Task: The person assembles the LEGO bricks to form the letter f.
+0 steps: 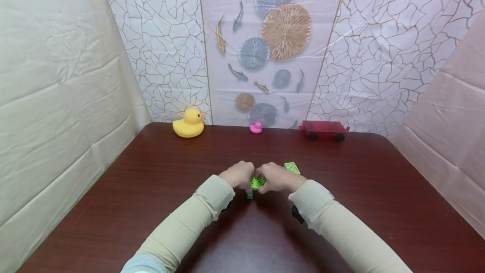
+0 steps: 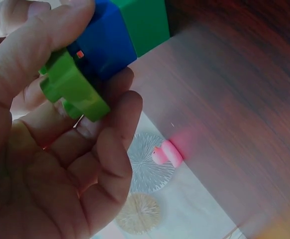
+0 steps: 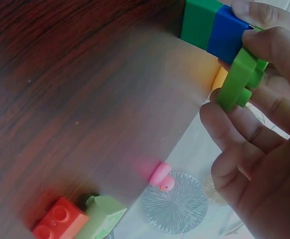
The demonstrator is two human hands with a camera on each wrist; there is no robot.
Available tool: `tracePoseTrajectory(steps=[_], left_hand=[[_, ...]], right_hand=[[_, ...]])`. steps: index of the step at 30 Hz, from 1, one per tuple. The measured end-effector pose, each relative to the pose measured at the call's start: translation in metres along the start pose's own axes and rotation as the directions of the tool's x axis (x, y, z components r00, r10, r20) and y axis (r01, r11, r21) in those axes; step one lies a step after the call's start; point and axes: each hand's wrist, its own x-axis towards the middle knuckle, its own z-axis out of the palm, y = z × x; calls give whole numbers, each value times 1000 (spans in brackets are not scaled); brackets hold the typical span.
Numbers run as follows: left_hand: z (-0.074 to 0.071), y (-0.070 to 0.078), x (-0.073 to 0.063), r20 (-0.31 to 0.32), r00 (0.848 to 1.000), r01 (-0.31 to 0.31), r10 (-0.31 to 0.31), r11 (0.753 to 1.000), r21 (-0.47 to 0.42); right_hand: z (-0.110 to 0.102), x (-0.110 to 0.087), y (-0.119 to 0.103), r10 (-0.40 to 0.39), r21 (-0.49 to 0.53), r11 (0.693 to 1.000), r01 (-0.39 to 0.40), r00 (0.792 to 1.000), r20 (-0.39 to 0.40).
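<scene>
Left hand (image 1: 239,175) and right hand (image 1: 278,177) meet over the dark wooden table (image 1: 170,167), and we see each one's thumb and fingers pinching a lime-green block (image 3: 237,79), studs up. That block sits at the top of a small stack (image 2: 127,32), overhanging the blue block (image 3: 227,35) below it, with a green block (image 3: 199,25) at the bottom. We cannot tell whether it is fully pressed down. The step in hand looks to us like fitting it onto the stack; the next move likely calls for an even push while the stack is held steady. Just beyond the right hand lies a loose pale-green block (image 1: 292,167). Farther back we find a yellow duck (image 1: 188,126), a pink duck (image 1: 256,128) and a red wagon (image 1: 323,127).
</scene>
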Motion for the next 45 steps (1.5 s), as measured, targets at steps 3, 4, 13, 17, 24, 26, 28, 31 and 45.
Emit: tracePoseTrajectory(steps=[3,4,13,17,24,26,28,31,45], left_hand=[[0,0,0,-2,1000,2,-2,1000,-9],[0,0,0,-1,1000,3,-3,1000,-12],[0,1,-2,13,1000,16,-16,1000,-25],[-1,0,-4,20,1000,10,-9,999,-32],[-5,-5,-8,9,1000,-7,8,999,-46],[-6,-6,-8,2,1000,-18,18,999,-47],[-7,-6,-9,-4,1000,-21,21,999,-50],[-7,-4,-8,-9,1000,-15,15,999,-48],[-7,-5,-6,22,999,44,-44,998,-40]], right_hand=[[-1,1,-1,4,-17,1000,-4,1000,7],[-2,1,-2,5,-23,1000,-5,1000,10],[-2,3,-4,50,-34,998,-48,998,47],[-2,4,-6,53,-46,998,-50,997,52],[-5,7,-11,58,-72,996,-52,995,78],[-5,7,-11,64,-80,995,-57,995,79],[-6,7,-11,62,-80,995,-55,995,80],[-6,8,-11,58,-66,996,-53,995,80],[-5,11,-10,52,-52,998,-47,995,89]])
